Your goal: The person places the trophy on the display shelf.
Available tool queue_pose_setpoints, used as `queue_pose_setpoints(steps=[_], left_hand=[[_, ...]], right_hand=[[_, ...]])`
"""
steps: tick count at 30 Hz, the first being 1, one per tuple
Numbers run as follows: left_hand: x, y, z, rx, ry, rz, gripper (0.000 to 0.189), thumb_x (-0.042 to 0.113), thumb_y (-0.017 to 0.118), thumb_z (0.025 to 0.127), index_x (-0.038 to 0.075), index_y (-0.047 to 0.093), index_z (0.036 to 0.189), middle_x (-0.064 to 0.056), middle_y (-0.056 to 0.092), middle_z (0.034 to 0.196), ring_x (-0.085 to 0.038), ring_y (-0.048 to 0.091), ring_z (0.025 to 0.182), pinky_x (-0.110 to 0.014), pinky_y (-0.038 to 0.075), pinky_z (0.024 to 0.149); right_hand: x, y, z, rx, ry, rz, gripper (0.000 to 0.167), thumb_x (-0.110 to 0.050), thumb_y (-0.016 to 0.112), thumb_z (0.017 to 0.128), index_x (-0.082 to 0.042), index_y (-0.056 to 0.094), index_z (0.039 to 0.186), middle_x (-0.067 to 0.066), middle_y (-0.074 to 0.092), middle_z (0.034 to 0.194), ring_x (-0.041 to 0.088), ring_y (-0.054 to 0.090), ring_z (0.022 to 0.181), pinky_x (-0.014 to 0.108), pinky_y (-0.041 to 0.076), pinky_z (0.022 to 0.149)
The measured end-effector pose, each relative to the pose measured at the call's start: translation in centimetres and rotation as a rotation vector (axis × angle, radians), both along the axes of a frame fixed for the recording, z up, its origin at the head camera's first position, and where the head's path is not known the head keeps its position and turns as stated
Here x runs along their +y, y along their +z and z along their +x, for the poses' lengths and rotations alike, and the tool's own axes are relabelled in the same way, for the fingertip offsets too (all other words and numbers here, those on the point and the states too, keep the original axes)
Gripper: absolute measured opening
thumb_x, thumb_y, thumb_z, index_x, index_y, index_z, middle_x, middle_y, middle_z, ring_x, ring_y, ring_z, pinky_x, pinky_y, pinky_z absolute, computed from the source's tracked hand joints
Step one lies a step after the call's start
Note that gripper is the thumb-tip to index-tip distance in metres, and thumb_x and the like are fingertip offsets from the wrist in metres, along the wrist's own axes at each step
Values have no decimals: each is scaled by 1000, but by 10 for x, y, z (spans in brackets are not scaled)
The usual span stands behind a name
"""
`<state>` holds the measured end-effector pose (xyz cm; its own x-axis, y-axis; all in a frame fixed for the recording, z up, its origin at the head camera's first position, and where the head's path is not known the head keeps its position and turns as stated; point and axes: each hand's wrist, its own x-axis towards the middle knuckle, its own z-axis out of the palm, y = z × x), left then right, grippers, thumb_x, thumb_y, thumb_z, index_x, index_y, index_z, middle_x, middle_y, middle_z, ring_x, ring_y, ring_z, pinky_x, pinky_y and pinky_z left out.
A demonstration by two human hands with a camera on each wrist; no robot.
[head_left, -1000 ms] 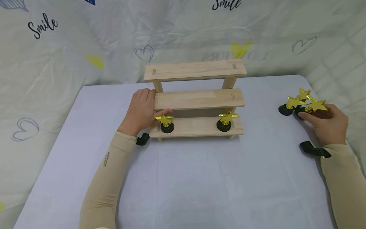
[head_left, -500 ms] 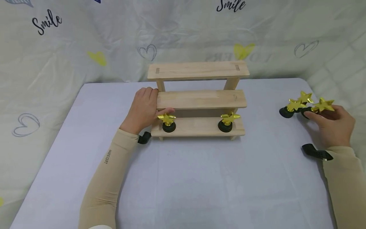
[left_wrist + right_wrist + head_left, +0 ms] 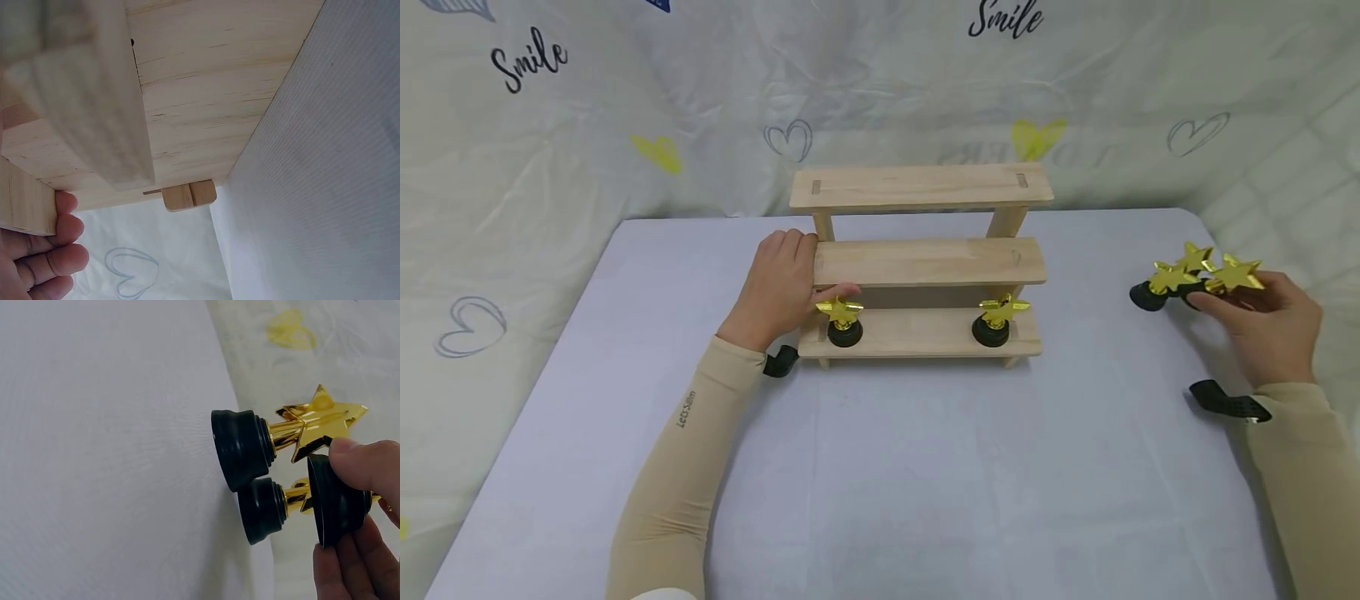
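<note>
A three-tier wooden stand (image 3: 928,262) sits on the table in the head view. My left hand (image 3: 775,287) grips the left end of its middle tier; in the left wrist view its fingertips (image 3: 72,257) curl round the board's end. At the right, my right hand (image 3: 1270,321) pinches a gold star trophy (image 3: 1236,273) by its black base (image 3: 340,503), thumb on one side and fingers on the other. Two more star trophies stand beside it, one with a black base (image 3: 1147,297) in front of the other. The held trophy's star is mostly hidden in the right wrist view.
On the stand's lowest tier are two star trophies, a left trophy (image 3: 844,323) close to my left thumb and a right trophy (image 3: 992,323). The white-covered table (image 3: 910,467) ends at a printed cloth backdrop (image 3: 880,83) behind and at the right.
My right hand has drawn the held trophy slightly right, away from the two beside it, then a little back. The head view has shifted slightly. My left hand keeps its grip on the stand.
</note>
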<state>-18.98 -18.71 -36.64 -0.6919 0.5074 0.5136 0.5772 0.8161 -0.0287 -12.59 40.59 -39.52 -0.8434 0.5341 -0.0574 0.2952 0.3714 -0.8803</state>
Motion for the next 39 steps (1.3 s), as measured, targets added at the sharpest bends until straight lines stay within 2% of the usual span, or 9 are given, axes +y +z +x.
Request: queue_pose_setpoints(steps=[4, 8, 14, 17, 19, 23, 27, 31, 39], left_hand=[[0, 1, 1, 2, 8, -11, 78, 71, 74, 80, -5, 56, 90, -16, 54, 78, -32, 51, 73, -43, 44, 75], [0, 2, 2, 0, 18, -23, 79, 72, 72, 82, -5, 57, 91, -17, 56, 80, -33, 52, 75, -43, 45, 75], [-2, 1, 2, -2, 20, -15, 85, 80, 59, 86, -5, 57, 92, -17, 55, 79, -32, 52, 75, -42, 45, 76], [-2, 1, 3, -4, 21, -14, 83, 77, 64, 84, -5, 57, 92, -17, 54, 79, -32, 52, 75, -42, 45, 76], [-2, 1, 3, -3, 21, -9, 80, 73, 70, 81, -5, 57, 92, -17, 54, 79, -32, 52, 75, -42, 45, 75], [-1, 1, 3, -4, 20, -9, 78, 70, 72, 80, -5, 56, 92, -17, 54, 79, -32, 52, 75, -43, 45, 76], [0, 1, 3, -1, 17, -5, 83, 77, 65, 83, -5, 57, 91, -17, 54, 79, -32, 51, 75, -43, 45, 76], [0, 1, 3, -2, 15, -6, 89, 84, 50, 88, -5, 57, 92, -17, 55, 79, -32, 52, 76, -43, 46, 78], [2, 2, 4, 16, 9, 0, 96, 89, 34, 89, -5, 56, 90, -17, 54, 78, -32, 52, 75, -43, 46, 76]], right_hand=[[-1, 5, 2, 44, 25, 16, 53, -18, 90, 80, -29, 65, 126, -30, 61, 102, -16, 60, 86, -2, 46, 72], [-3, 11, 4, 62, 51, 36, 51, -17, 89, 82, -29, 66, 126, -31, 62, 100, -16, 61, 85, -2, 46, 71], [-3, 20, 6, 96, 79, 22, 48, -12, 89, 81, -28, 67, 121, -30, 64, 100, -16, 63, 85, -1, 47, 70], [-4, 25, 7, 136, 92, -2, 46, -5, 89, 79, -25, 69, 114, -29, 67, 96, -15, 66, 82, 0, 49, 70], [-4, 29, 7, 142, 105, 6, 44, -3, 89, 79, -26, 68, 111, -30, 68, 94, -16, 66, 81, 0, 49, 70], [-6, 36, 10, 140, 119, 49, 43, -4, 87, 80, -28, 68, 109, -33, 66, 92, -17, 64, 78, 0, 47, 69], [-8, 43, 13, 160, 122, 68, 43, -3, 87, 80, -28, 69, 110, -32, 66, 93, -16, 62, 81, -1, 47, 71], [-9, 49, 15, 171, 131, 72, 44, -2, 87, 80, -27, 69, 111, -31, 66, 95, -15, 63, 83, -2, 47, 72], [-17, 58, 16, 187, 168, 74, 43, -1, 87, 80, -26, 69, 112, -29, 65, 99, -16, 64, 87, -3, 47, 77]])
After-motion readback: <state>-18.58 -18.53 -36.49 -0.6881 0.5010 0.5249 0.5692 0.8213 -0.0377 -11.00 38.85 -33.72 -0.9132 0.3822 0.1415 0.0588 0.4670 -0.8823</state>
